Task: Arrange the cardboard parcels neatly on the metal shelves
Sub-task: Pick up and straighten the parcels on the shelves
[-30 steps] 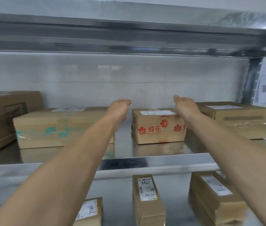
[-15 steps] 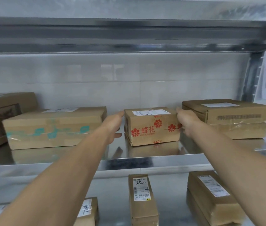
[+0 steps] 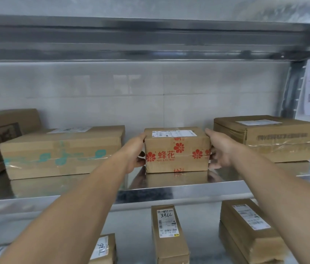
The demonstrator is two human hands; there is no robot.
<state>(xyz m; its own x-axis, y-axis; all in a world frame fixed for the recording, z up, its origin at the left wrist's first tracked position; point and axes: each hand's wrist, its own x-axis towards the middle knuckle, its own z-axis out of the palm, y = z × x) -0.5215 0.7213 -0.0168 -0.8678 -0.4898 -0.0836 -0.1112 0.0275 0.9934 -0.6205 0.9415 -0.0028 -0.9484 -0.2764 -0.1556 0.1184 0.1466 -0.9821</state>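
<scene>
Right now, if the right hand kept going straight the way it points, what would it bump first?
The flower box. The right hand points left and back, and it holds that box's right end, so nothing lies between. Depth is unclear, but it looks like contact.

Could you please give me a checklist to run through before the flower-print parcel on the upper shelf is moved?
1. The left hand holds the flower-print parcel at its left end: ok.
2. The right hand holds its right end, thumb at the top edge: ok.
3. The parcel lies flat on the shelf: ok.
4. Gap to the teal-print parcel on the left: ok, the hand fits between.
5. Gap to the wide parcel on the right: ok.
6. Room behind the parcel, towards the wall: cannot tell, hidden.
</scene>
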